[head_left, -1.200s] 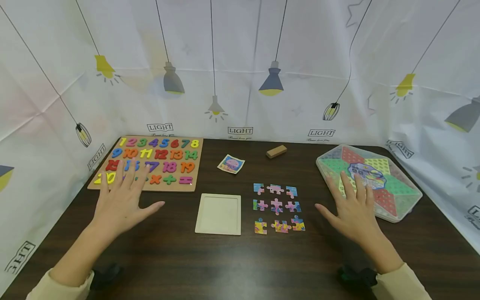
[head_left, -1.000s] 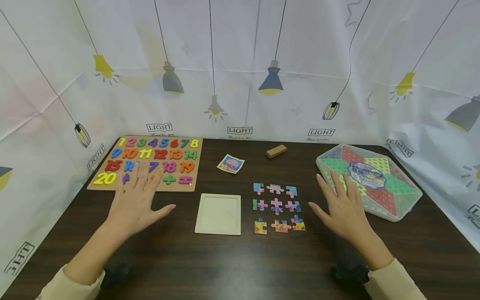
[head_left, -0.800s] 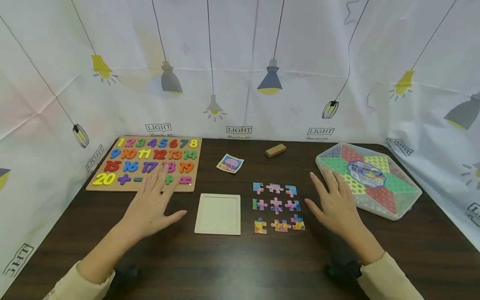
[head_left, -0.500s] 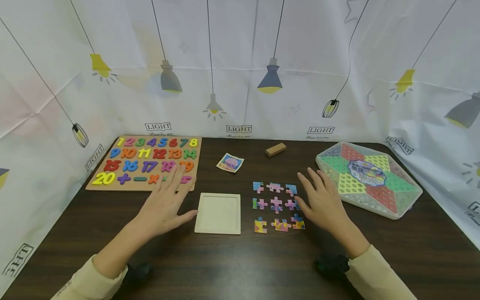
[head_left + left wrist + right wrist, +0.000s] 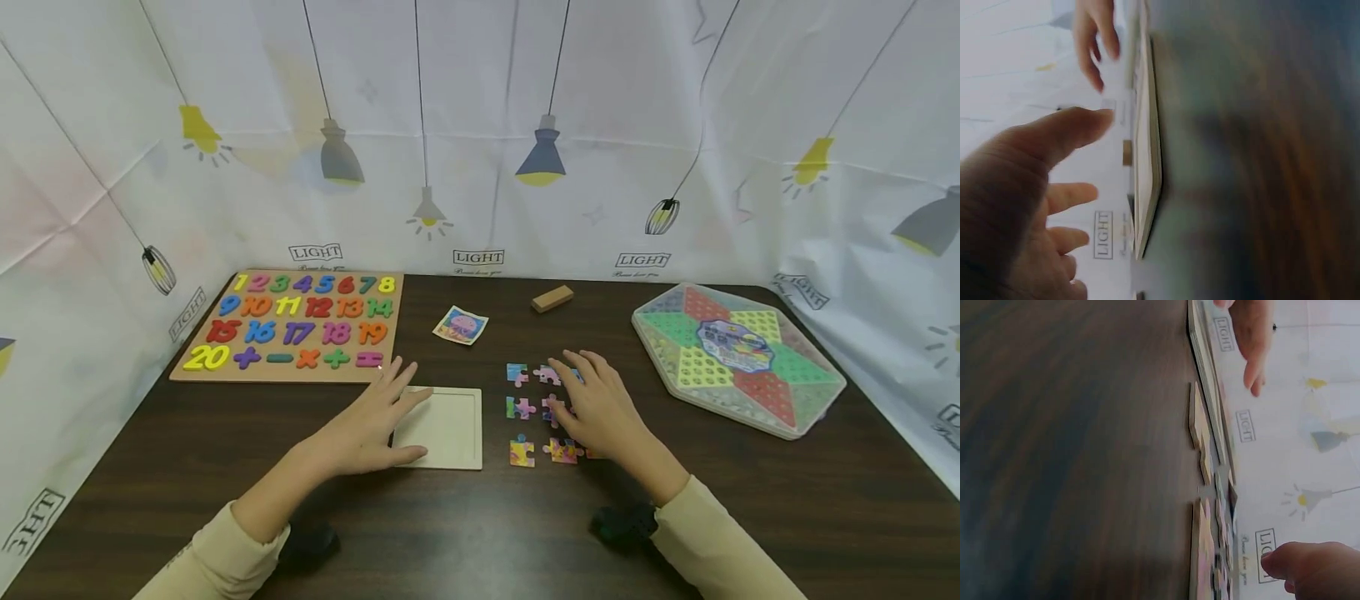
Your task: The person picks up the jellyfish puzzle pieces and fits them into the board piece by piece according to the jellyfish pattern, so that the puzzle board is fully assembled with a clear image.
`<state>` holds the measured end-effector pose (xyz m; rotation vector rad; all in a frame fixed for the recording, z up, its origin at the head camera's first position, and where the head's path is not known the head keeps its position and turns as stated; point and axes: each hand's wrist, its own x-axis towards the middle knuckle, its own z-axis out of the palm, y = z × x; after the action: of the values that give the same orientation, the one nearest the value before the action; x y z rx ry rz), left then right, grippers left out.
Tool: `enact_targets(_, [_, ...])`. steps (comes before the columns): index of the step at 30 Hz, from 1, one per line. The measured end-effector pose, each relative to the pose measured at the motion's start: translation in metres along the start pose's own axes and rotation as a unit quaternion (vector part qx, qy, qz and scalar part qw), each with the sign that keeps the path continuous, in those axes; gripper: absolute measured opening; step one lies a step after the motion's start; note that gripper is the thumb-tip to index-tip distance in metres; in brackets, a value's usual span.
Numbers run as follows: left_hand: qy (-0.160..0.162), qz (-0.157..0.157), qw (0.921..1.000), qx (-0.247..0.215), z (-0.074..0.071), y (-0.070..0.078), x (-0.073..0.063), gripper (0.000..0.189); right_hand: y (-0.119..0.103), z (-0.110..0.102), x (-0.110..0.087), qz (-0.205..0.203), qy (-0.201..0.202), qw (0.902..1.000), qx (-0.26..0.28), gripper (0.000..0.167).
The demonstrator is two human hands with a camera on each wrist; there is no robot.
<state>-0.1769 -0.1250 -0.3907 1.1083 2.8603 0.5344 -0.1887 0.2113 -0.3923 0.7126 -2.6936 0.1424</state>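
Observation:
A pale square puzzle frame (image 5: 450, 429) lies on the dark table, with my left hand (image 5: 367, 425) over its left side. That hand's fingers are spread and hold nothing; the left wrist view has the thumb (image 5: 1079, 131) apart from the frame (image 5: 1147, 144). Right of the frame, jigsaw pieces (image 5: 522, 452) with a pink, blue and yellow picture lie in rows. My right hand (image 5: 603, 412) hovers over the right-hand pieces, hiding some, its fingers slightly bent and holding nothing. In the right wrist view its thumb (image 5: 1310, 565) is above the pieces (image 5: 1202, 550).
A number board (image 5: 281, 333) stands at the back left. Behind the frame lie a small picture card (image 5: 461, 327) and a wooden block (image 5: 552, 299). At the right is a hexagonal game box (image 5: 738, 358). A printed white curtain (image 5: 480, 125) backs the table.
Both hands have moved inward from the sides. The left went from the number board to the frame, the right from the game box to the pieces. The objects stay in place.

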Motion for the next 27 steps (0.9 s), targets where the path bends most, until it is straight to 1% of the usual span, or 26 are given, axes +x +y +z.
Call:
enact_targets(2, [-0.011, 0.001, 0.9996, -0.026, 0.005, -0.001, -0.001, 0.076, -0.004, 0.002, 0.004, -0.009, -0.005, 0.9999, 0.003, 0.055])
enact_targets(5, [-0.020, -0.004, 0.9981, -0.058, 0.012, -0.002, -0.003, 0.078, -0.008, 0.005, 0.011, -0.018, -0.011, 0.9997, 0.007, 0.055])
enact_targets(8, [-0.020, -0.003, 0.9971, -0.074, 0.017, -0.003, -0.005, 0.082, -0.010, 0.007, 0.019, -0.028, -0.026, 0.9993, 0.005, 0.055])
enact_targets(14, [-0.008, -0.001, 0.9969, -0.079, 0.022, -0.007, -0.011, 0.090, -0.013, 0.012, 0.035, -0.041, -0.058, 0.9971, 0.026, 0.053])
enact_targets(21, [-0.018, 0.005, 0.9963, -0.084, 0.024, -0.015, -0.015, 0.089, -0.012, 0.022, 0.041, -0.037, -0.055, 0.9969, 0.043, 0.050])
enact_targets(25, [-0.014, 0.002, 0.9974, -0.070, 0.024, -0.017, -0.017, 0.087, -0.011, 0.030, 0.045, -0.033, -0.050, 0.9974, 0.039, 0.048])
enact_targets(27, [-0.010, 0.002, 0.9981, -0.062, 0.024, -0.019, -0.018, 0.085, -0.012, 0.032, 0.046, -0.023, -0.053, 0.9975, 0.042, 0.046])
